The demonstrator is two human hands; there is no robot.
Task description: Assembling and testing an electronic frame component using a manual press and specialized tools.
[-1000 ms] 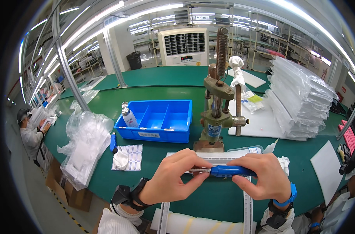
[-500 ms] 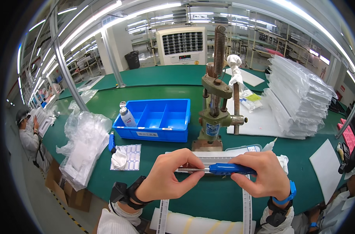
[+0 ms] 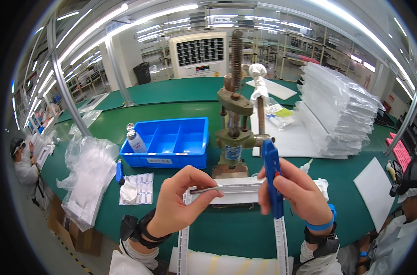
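Between the thumb and fingertips of my left hand [image 3: 183,195] is a thin metal rod [image 3: 206,189], dark at one end and lying nearly level. My right hand [image 3: 300,190] grips a long blue tool handle [image 3: 273,181] with a small red spot on it; it stands almost upright, apart from the rod. Its exact kind cannot be made out. Below both hands lies a white slotted frame [image 3: 245,187], its far bar by the base of a green hand press [image 3: 233,142] and its two side rails running toward me.
A blue divided bin [image 3: 171,160] holds a pump bottle [image 3: 136,140]. Left of it are bagged white parts [image 3: 87,183], a small blue tool [image 3: 120,172] and a label sheet [image 3: 146,188]. Wrapped panels [image 3: 339,112] are stacked right; a co-worker [image 3: 407,220] sits at the right edge.
The rod and the blue handle, end to end before, are now apart. My right hand has turned the handle from level to nearly upright. The view has shifted slightly right.
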